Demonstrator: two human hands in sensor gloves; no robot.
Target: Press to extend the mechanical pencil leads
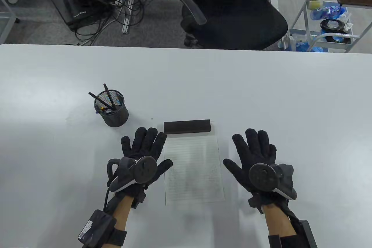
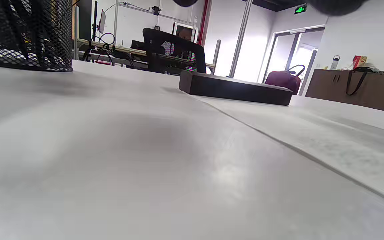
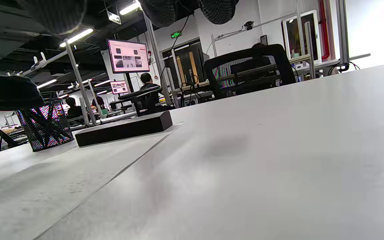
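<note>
Pencils point(image 1: 107, 100) stand in the mesh cup point(image 1: 112, 112) on the table point(image 1: 261, 91). Our left hand point(image 1: 139, 160) and right hand point(image 1: 255, 163) flank the paper point(image 1: 193, 169), fingers spread, holding nothing.

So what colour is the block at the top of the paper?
Dark brown, almost black; the block shows best in the table view.

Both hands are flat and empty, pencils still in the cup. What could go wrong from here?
1. The pencils lean crossed in the mesh cup; pulling one may drag another out or tip the cup.
2. The left hand is nearer the cup; a right hand reach would cross the paper and could shift it.
3. The block sits at the paper's far edge; a reaching hand might knock it.
</note>
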